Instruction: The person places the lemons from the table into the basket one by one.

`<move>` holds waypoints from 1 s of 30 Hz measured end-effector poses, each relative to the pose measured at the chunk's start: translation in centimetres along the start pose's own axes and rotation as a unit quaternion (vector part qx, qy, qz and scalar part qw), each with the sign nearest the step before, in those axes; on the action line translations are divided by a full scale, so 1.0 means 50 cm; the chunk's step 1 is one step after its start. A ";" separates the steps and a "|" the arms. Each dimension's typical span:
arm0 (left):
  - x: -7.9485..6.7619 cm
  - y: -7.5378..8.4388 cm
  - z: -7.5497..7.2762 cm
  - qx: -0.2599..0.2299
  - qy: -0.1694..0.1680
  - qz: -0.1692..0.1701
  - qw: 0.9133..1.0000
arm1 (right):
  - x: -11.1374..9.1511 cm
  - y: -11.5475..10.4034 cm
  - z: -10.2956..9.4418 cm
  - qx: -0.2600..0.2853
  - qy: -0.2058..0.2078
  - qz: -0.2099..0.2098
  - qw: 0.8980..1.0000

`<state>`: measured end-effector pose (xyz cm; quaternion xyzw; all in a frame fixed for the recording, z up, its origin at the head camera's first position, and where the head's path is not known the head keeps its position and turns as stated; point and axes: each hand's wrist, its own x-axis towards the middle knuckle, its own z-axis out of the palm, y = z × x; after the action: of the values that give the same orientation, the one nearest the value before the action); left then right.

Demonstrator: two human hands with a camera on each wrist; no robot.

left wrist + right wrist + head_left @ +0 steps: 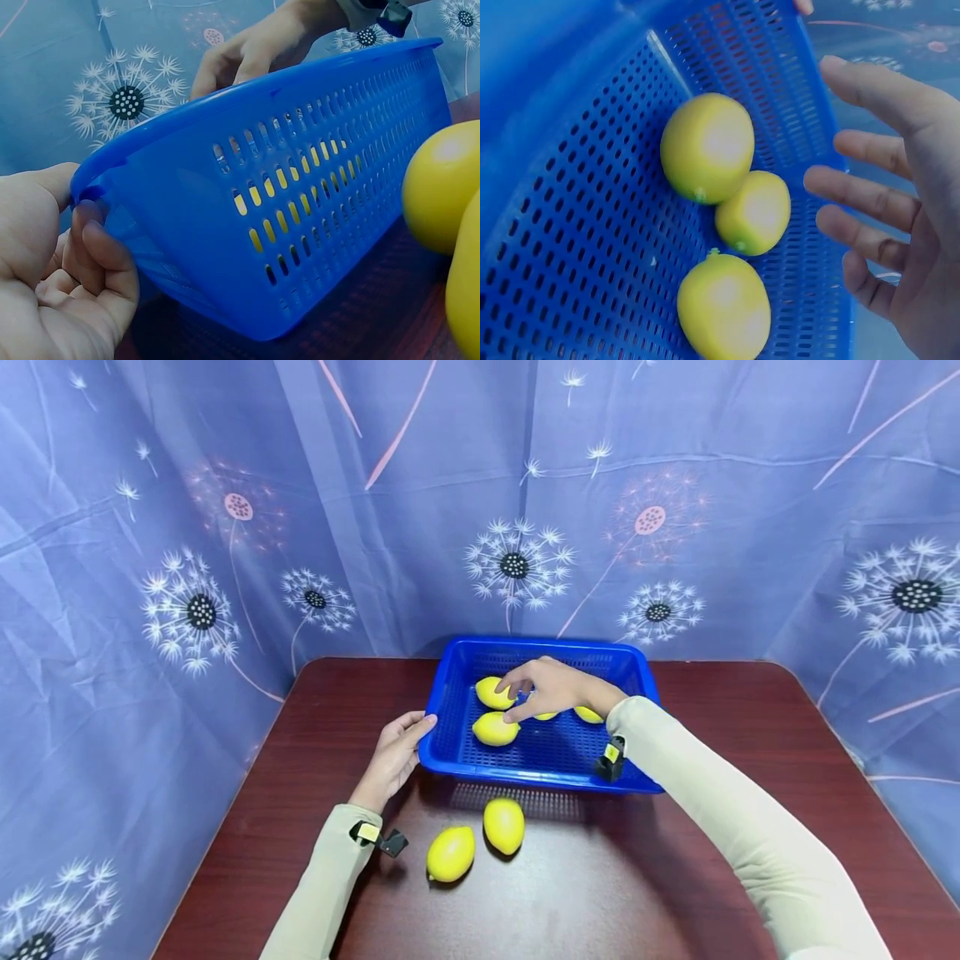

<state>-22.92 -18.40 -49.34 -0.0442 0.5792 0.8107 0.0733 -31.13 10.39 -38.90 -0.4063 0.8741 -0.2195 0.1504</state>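
Observation:
A blue perforated plastic basket (558,764) stands at the back of the table with several yellow lemons in it. My left hand (397,752) grips the basket's left rim, the thumb on top and the fingers curled beneath, as the left wrist view shows. Over the basket's inside hovers my right hand (551,685), above the lemons (495,728) on the left. In the right wrist view this hand (900,202) has its fingers spread and loosely bent, with nothing in the grasp. Three lemons (724,307) show beside it there.
Two more lemons, one upright-looking (504,827) and one tilted (451,854), lie on the dark red wooden table (720,877) in front of the basket. A blue dandelion-print curtain (420,552) hangs behind and along the sides.

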 end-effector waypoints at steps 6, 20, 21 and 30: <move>-0.001 0.001 -0.002 0.002 0.000 -0.002 1.000 | -0.038 -0.018 -0.011 0.022 0.048 0.014 0.999; -0.004 0.005 -0.004 0.004 -0.013 0.000 1.000 | -0.146 -0.121 0.001 0.012 0.171 -0.015 0.985; -0.004 0.006 -0.004 0.005 -0.013 0.000 1.000 | -0.153 -0.127 0.006 0.011 0.173 -0.016 0.985; -0.002 0.006 -0.001 0.003 -0.018 0.002 1.000 | -0.207 -0.158 0.067 0.014 0.199 -0.020 0.980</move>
<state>-22.87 -18.55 -49.03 -0.0284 0.5803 0.8097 0.0825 -18.09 13.02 -36.91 -0.3695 0.8754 -0.3108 -0.0251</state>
